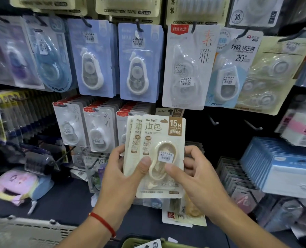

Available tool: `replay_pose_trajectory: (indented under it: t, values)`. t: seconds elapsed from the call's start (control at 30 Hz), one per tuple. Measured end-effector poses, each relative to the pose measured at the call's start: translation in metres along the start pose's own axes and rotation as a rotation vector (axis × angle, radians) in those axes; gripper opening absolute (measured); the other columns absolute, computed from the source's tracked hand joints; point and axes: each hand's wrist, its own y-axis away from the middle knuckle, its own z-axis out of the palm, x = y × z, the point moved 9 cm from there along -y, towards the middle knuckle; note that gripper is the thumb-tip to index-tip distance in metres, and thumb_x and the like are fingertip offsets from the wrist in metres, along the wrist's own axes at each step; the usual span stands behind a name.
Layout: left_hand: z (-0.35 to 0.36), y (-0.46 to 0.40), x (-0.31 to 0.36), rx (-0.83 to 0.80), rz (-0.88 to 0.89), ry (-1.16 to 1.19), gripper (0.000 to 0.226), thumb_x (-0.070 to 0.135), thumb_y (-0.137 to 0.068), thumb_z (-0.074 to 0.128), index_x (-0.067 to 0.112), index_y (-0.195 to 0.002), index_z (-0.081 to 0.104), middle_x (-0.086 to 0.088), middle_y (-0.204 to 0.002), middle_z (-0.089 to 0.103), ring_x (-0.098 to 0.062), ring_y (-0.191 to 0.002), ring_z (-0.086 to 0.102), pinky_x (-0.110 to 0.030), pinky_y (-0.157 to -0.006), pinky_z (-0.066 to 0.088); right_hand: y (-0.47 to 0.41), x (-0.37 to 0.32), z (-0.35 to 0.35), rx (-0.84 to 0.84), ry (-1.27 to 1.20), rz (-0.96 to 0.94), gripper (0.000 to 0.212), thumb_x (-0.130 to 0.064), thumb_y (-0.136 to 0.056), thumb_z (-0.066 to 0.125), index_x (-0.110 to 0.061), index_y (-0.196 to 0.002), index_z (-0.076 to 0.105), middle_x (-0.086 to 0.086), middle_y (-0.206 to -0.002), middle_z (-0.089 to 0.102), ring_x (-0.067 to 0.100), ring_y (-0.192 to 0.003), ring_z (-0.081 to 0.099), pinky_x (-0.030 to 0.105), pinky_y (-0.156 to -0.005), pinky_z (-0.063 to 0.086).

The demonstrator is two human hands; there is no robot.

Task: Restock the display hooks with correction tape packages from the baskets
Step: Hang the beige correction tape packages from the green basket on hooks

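I hold a fanned stack of three beige correction tape packages (159, 133) marked 15M up in front of the display wall. My left hand (123, 172) grips the stack from the left, thumb on the front card. My right hand (193, 174) grips the right edge, thumb pressed on the blister. Behind the stack's top hangs one more matching beige package (177, 111) on a hook. Two bare hooks (213, 121) (252, 125) stick out of the dark panel to the right. A green basket (141, 243) rim shows at the bottom centre.
Blue packages (139, 63) and white ones (188, 68) hang on hooks above. White-and-red packages (98, 129) hang at the left. A grey basket (23, 233) sits at bottom left. Blue boxes (281, 169) stack at the right. Loose packages (182, 215) lie on the shelf below.
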Motion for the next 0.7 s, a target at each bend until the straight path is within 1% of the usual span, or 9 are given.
replay_pose_trajectory:
  t: [0.07,0.13,0.23,0.3,0.37,0.43,0.5,0.57,0.7]
  values:
    - [-0.004,-0.002,0.003,0.0,0.012,-0.019,0.067,0.049,-0.067,0.085,0.036,-0.128,0.058,0.009,-0.114,0.079,-0.014,-0.103,0.077,-0.043,-0.084,0.064,-0.001,-0.002,0.003,0.006,-0.01,-0.025,0.039,-0.041,-0.087,0.076,-0.03,-0.12,0.057,-0.006,-0.109,0.08,0.015,-0.096,0.079,0.036,-0.08,0.066]
    - [-0.008,-0.004,0.004,-0.006,0.005,0.009,0.07,0.046,-0.067,0.086,0.034,-0.129,0.058,0.006,-0.116,0.079,-0.017,-0.106,0.077,-0.041,-0.083,0.065,-0.002,0.0,0.006,0.003,-0.054,-0.028,0.043,-0.045,-0.086,0.075,-0.029,-0.122,0.056,-0.003,-0.111,0.08,0.018,-0.097,0.079,0.039,-0.082,0.065]
    - [-0.01,-0.007,-0.002,-0.031,-0.068,0.113,0.072,0.042,-0.066,0.088,0.028,-0.131,0.059,0.001,-0.118,0.079,-0.023,-0.109,0.076,-0.042,-0.083,0.066,-0.004,0.006,0.008,-0.037,-0.161,0.012,0.048,-0.045,-0.085,0.076,-0.028,-0.125,0.055,0.001,-0.114,0.079,0.021,-0.101,0.079,0.035,-0.079,0.065]
    - [-0.012,-0.008,-0.006,-0.03,-0.104,0.139,0.075,0.043,-0.068,0.095,0.026,-0.131,0.059,-0.003,-0.119,0.078,-0.028,-0.112,0.075,-0.055,-0.094,0.06,-0.005,0.01,0.005,-0.026,-0.215,0.033,0.044,-0.04,-0.087,0.076,-0.028,-0.125,0.056,0.004,-0.113,0.079,0.022,-0.099,0.079,0.03,-0.075,0.064]
    - [-0.018,-0.01,-0.004,0.007,-0.092,0.131,0.076,0.047,-0.066,0.097,0.025,-0.129,0.061,-0.005,-0.118,0.079,-0.029,-0.112,0.075,-0.059,-0.102,0.054,-0.008,0.013,-0.003,0.04,-0.244,0.034,0.043,-0.037,-0.087,0.074,-0.027,-0.124,0.057,0.004,-0.112,0.079,0.022,-0.099,0.079,0.03,-0.074,0.064]
    - [-0.029,-0.012,0.006,0.077,-0.014,0.052,0.068,0.048,-0.069,0.093,0.028,-0.126,0.062,0.0,-0.113,0.08,-0.022,-0.106,0.077,-0.053,-0.095,0.059,-0.01,0.016,-0.011,0.098,-0.217,0.025,0.043,-0.039,-0.086,0.074,-0.029,-0.124,0.056,0.001,-0.113,0.079,0.022,-0.101,0.079,0.038,-0.079,0.066]
    - [-0.041,-0.013,0.017,0.155,0.083,-0.016,0.059,0.043,-0.072,0.086,0.032,-0.124,0.06,0.009,-0.109,0.08,-0.012,-0.099,0.078,-0.039,-0.082,0.066,-0.011,0.017,-0.014,0.107,-0.17,0.027,0.044,-0.044,-0.085,0.074,-0.033,-0.124,0.055,0.0,-0.114,0.079,0.021,-0.103,0.078,0.05,-0.087,0.064]
    - [-0.052,-0.013,0.024,0.227,0.145,-0.021,0.056,0.038,-0.077,0.084,0.031,-0.126,0.059,0.014,-0.11,0.079,-0.007,-0.098,0.077,-0.027,-0.077,0.065,-0.014,0.018,-0.016,0.107,-0.133,0.021,0.042,-0.045,-0.088,0.073,-0.035,-0.124,0.054,0.0,-0.114,0.079,0.019,-0.103,0.078,0.053,-0.091,0.061]
    - [-0.066,-0.013,0.028,0.314,0.187,0.001,0.056,0.037,-0.077,0.084,0.03,-0.126,0.058,0.009,-0.113,0.078,-0.01,-0.101,0.077,-0.029,-0.078,0.065,-0.021,0.015,-0.024,0.155,-0.056,-0.016,0.029,-0.04,-0.098,0.072,-0.038,-0.122,0.055,-0.002,-0.109,0.08,0.018,-0.098,0.079,0.053,-0.088,0.062]
